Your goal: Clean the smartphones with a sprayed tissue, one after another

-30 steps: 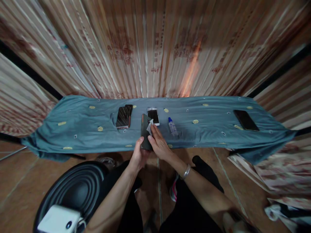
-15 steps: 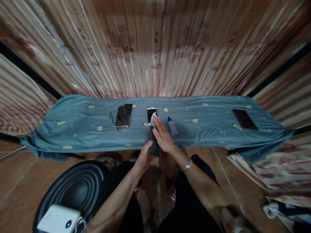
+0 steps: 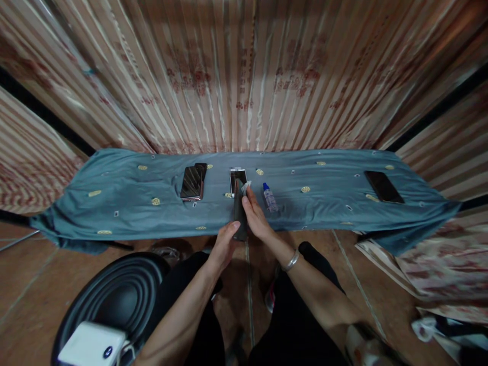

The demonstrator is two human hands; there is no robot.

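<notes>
Left hand: the left hand [image 3: 224, 243] is clamped on the near end of a dark slim slab-shaped phone [image 3: 239, 213], thumb on top, holding it edge-on and tilted above the near edge of the table.
Right hand: the right hand [image 3: 256, 219] lies flat along the phone's right face, fingers closed together and pinching a small white crumpled wipe [image 3: 246, 187] at the fingertips against the phone's far end.
Held phone position: over the near border of the teal cloth with yellow embroidered spots [image 3: 114, 203], touching both hands, not resting on the cloth as far as can be told.
Adjacent items: a white-framed phone with a dark screen [image 3: 237, 177] lies flat just beyond the wipe; a small clear plastic bottle with a blue cap [image 3: 270, 197] lies on its side just right of the right hand.
Other items: two stacked dark phones [image 3: 192, 181] lie to the left, well apart; one black phone [image 3: 383, 186] lies far right on the cloth.
Background: striped beige-and-red curtain [image 3: 244, 76] behind the table; a round black ribbed object [image 3: 122, 295] on the floor at lower left.
Risk, slip: the phone is gripped only at one end and stands on edge; judged likely to rotate or drop if wiping pressure exceeds the left-hand grip.
Risk, collision: a long stroke forward could push the wipe onto the white-framed phone or knock the bottle.
</notes>
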